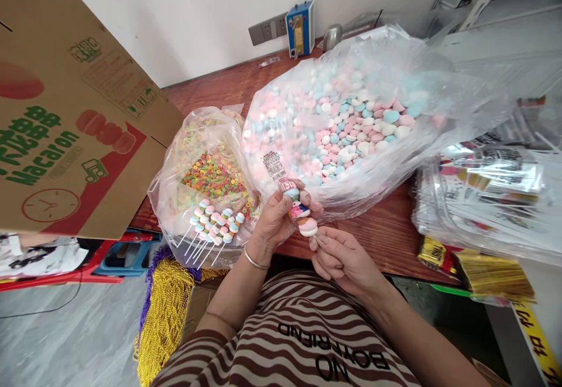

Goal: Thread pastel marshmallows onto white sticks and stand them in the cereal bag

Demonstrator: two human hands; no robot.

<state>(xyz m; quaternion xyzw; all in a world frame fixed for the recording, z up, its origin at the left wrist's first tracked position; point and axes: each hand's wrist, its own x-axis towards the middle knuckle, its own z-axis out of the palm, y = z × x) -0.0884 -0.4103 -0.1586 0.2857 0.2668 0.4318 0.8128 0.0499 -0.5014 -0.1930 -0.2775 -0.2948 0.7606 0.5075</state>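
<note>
My left hand (274, 220) is closed round a candy skewer (308, 226), a stack of pink, white and blue rounds inside a clear printed wrapper. At its lower end, the fingertips of my right hand (340, 257) pinch the wrapper or stick; which of these is hidden. Several finished-looking candy skewers (215, 223) with white sticks lie to the left on a clear bag of small coloured rings (215, 179). Behind my hands spreads a large clear bag (281, 100) full of pink, white and blue round candies (351, 135).
A big cardboard box (114, 82) stands at the left. Plastic packaging (487, 199) and gold twist ties (496, 273) lie at the right of the red-brown table (377, 235). A blue device (301, 30) stands by the wall; gold beaded fringe (164, 311) hangs below.
</note>
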